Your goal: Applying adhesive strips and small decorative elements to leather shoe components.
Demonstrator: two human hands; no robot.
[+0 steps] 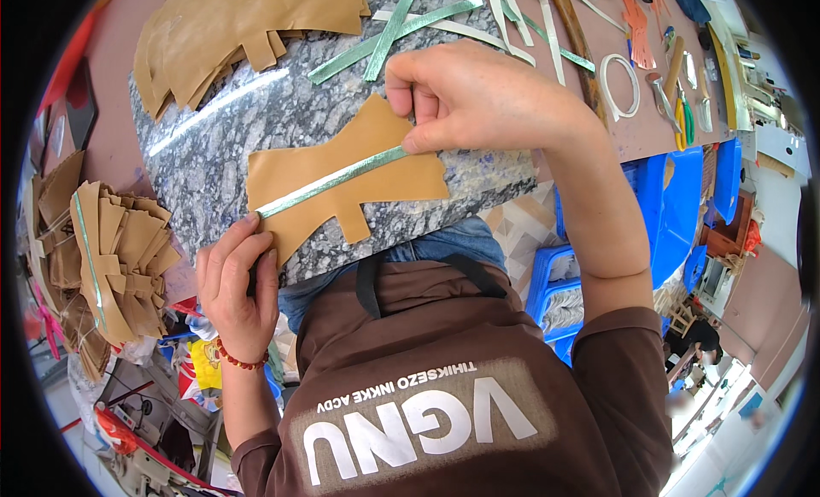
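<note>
A tan leather-like cut piece (295, 168) with a small tab on its near edge lies flat on a speckled grey stone slab (213, 168). Across it runs a narrow, shiny green strip (333, 182), slanting up to the right. My left hand (237, 275) has its fingertips at the strip's left end, by the piece's left edge, with the thumb bent in below. The strip's right end is pinched between the thumb and curled fingers of my right hand (465, 96), just above the piece.
A stack of tan pieces (248, 23) covers the slab's far left. More loose strips (397, 36) lie beyond my right hand. Pliers (685, 117) and a hammer (662, 91) rest at the right. Fanned pieces (128, 249) sit at the left; blue crates (662, 207) stand at the right.
</note>
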